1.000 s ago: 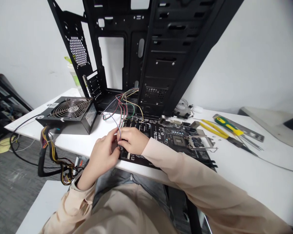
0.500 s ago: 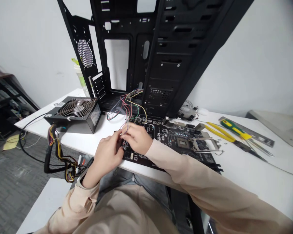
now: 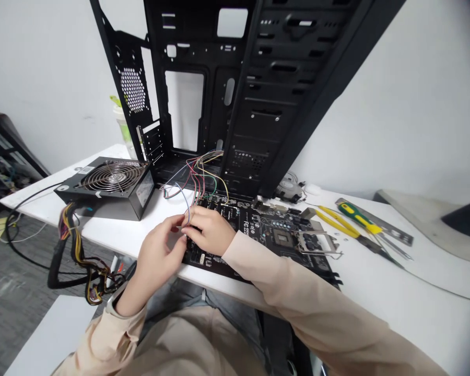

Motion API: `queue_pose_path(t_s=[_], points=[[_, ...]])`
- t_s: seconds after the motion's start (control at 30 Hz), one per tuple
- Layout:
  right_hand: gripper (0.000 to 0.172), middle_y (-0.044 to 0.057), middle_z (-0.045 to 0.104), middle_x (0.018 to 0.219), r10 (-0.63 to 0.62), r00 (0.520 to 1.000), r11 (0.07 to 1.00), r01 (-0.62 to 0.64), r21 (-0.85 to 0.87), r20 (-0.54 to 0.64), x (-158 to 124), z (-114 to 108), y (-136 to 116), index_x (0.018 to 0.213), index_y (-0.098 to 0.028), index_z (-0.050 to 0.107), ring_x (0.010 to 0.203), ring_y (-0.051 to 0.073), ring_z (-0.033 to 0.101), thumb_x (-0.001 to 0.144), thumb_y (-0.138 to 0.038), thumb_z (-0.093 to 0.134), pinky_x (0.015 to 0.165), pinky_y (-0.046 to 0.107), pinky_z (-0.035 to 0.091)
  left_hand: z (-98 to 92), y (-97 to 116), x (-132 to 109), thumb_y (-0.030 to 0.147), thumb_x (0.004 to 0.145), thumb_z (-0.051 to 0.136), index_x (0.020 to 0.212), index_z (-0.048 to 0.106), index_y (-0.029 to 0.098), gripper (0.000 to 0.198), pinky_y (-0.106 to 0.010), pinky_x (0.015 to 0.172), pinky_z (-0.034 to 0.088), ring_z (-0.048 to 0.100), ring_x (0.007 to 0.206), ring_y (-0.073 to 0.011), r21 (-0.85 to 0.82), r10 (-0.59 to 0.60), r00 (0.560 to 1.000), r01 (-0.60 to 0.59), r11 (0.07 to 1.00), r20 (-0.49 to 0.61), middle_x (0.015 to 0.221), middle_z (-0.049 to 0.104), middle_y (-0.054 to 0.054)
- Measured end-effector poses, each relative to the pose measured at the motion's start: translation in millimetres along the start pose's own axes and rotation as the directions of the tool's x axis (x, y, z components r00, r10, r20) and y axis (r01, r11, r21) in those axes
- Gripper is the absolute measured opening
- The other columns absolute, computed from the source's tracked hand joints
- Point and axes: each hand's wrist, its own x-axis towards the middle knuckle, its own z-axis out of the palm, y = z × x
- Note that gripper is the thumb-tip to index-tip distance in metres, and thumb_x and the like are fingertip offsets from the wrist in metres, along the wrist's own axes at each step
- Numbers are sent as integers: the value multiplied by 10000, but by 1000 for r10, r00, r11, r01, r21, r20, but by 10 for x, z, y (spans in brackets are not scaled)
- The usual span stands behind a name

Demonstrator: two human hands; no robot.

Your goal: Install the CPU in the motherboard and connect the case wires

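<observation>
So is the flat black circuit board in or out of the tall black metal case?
Out: the circuit board lies on the white tabletop, in front of the case.

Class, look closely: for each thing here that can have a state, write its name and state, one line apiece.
Computer case: standing, side open
Power supply: fan side up, cables hanging
Motherboard: flat, outside the case
Socket frame: swung open
Wires: loosely looped
Screwdriver: lying down
Right hand: fingers closed at a wire
Left hand: fingers curled, grip unclear
</observation>
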Motion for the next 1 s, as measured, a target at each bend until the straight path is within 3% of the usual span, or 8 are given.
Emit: queue_pose_path(t_s=[0.3,0.57,0.7,0.8,0.87,0.93,1.0], points=[[150,29,583,771,13,1000,988,-13,-156,2,3,33,5,690,-181,561,736,152,567,837,-162,581,714,267,486,22,-44,8,314,848,508,968,640,186,219,-264,732,513,657,787,-175,-65,-12,999,9,998,-43,881,716,-24],[142,4,561,720,113,977,994,-112,19,-179,80,-50,-169,662,-202,494,698,138,551,757,-138,577,681,258,457,-15,-31,1,311,843,489,898,650,203,202,-236,604,487,646,658,-163,-48,-27,998,25,999,-54,775,708,5],[190,-27,516,638,26,964,1000,-26,5,-265,238,-483,-614,609,-206,442,618,103,503,743,-134,557,613,231,437,-21,-16,-5,343,817,492,841,651,206,211,-265,527,458,641,578,-191,31,-61,995,63,998,-75,704,699,-4],[252,-36,526,617,-51,948,998,35,-55,-315,264,-1007,-1045,593,-200,447,615,82,509,818,-137,543,609,213,446,6,-24,-12,387,818,464,857,664,218,265,-298,565,480,680,662,-234,152,-89,992,101,983,-87,774,724,-32],[259,-44,550,614,-39,949,993,1,-120,-313,181,-1365,-1239,608,-194,486,609,70,520,843,-117,564,604,205,448,31,-42,-19,406,829,451,866,671,225,287,-322,617,493,691,744,-257,223,-79,990,103,969,-114,841,732,-48],[238,-46,579,629,-65,927,981,-9,-195,-368,23,-1684,-1281,636,-199,534,621,75,535,864,-137,565,580,208,435,49,-66,-24,419,844,447,856,677,234,296,-339,655,497,689,788,-266,274,-51,991,84,958,-123,872,735,-51],[194,-39,599,618,18,877,951,-163,-262,-481,-180,-1959,-1147,652,-208,587,616,93,547,843,-174,580,557,222,416,54,-87,-21,432,851,449,840,685,245,302,-341,664,499,688,788,-263,291,-25,993,57,955,-115,878,739,-45]])
